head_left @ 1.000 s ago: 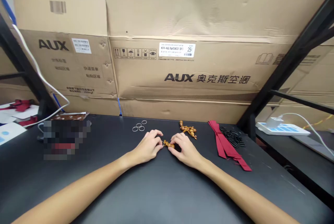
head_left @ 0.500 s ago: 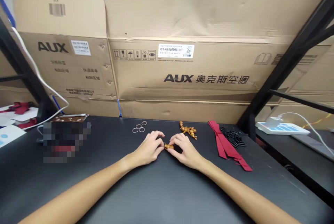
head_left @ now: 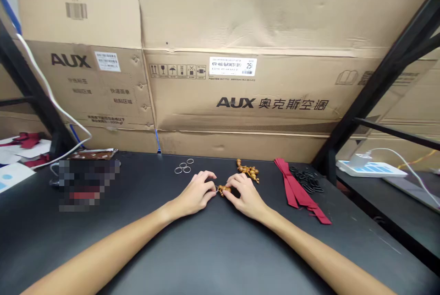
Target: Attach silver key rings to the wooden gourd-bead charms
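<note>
Both hands rest on the black table (head_left: 213,249), fingertips meeting at its middle. My left hand (head_left: 197,193) and my right hand (head_left: 244,194) pinch a small golden-brown gourd-shaped wooden bead piece (head_left: 223,189) between them; a metal ring at the left fingertips cannot be made out now. Behind the right hand lies a small pile of like golden wooden pieces (head_left: 248,171). Several loose metal rings (head_left: 183,166) lie behind the left hand.
Dark red ribbons (head_left: 297,189) and black loops (head_left: 306,179) lie to the right. A blurred-out patch (head_left: 87,183) sits at the left. Large AUX cardboard boxes (head_left: 240,57) wall the back. Black rack posts (head_left: 378,84) flank the table; a white power strip (head_left: 371,168) is at the right.
The hands have stayed in place, fingers shifting slightly on the wooden piece. The metal ring seen at the left fingertips a second ago no longer shows.
</note>
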`<state>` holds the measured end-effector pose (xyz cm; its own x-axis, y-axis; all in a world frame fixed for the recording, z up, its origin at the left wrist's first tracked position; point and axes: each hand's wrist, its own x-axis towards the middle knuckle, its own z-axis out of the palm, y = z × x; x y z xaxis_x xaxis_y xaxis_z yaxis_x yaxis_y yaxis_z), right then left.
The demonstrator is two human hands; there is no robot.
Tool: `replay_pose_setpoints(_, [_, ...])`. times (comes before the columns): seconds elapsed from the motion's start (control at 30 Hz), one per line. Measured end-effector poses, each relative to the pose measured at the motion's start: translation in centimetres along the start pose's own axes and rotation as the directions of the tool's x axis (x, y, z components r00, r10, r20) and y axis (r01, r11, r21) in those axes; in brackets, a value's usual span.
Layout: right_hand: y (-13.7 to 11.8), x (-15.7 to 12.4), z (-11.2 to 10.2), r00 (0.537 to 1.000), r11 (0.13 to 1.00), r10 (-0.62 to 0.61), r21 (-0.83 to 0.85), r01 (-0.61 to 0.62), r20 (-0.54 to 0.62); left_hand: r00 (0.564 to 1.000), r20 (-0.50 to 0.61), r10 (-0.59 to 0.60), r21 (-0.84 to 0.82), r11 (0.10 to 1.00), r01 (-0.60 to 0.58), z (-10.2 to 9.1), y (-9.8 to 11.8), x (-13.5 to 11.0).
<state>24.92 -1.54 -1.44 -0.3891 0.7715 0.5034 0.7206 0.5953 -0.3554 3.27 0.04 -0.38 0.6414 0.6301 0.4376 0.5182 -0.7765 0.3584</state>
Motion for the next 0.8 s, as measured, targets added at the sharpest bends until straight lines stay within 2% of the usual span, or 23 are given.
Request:
replay_pose_setpoints(0.1, [0.35, 0.07, 0.21, 0.997, 0.998, 0.059, -0.031, -0.060, -0.041, 1.000, 0.002, -0.001, -0.008, 1.000, 0.001, -0.07, 0.00, 0.05])
replay_pose_setpoints(0.33, [-0.33, -0.01, -0.30, 0.997, 0.998, -0.053, 0.047, 0.050, 0.060, 1.000, -0.001, 0.007, 0.031, 0.999, -0.007, -0.17, 0.20, -0.08])
replay_pose_setpoints(0.47, [0.19, 0.08, 0.14, 0.998, 0.998, 0.058, -0.035, -0.059, -0.028, 1.000, 0.009, 0.024, 0.021, 0.999, -0.024, -0.26, 0.13, 0.02])
replay_pose_setpoints(0.53, [0.38, 0.13, 0.27, 0.996, 0.996, 0.075, -0.045, -0.078, -0.048, 0.999, 0.017, 0.030, 0.019, 0.999, -0.031, -0.29, 0.15, 0.03])
replay_pose_setpoints(0.7, [-0.22, 0.09, -0.30, 0.998, 0.994, -0.062, 0.096, 0.060, 0.014, 0.999, -0.002, 0.035, 0.052, 0.998, -0.035, -0.23, 0.36, -0.12])
replay_pose_setpoints(0.8, [-0.33, 0.07, -0.37, 0.997, 0.990, -0.082, 0.112, 0.080, 0.014, 0.999, -0.009, 0.051, 0.072, 0.996, -0.050, -0.23, 0.44, -0.15])
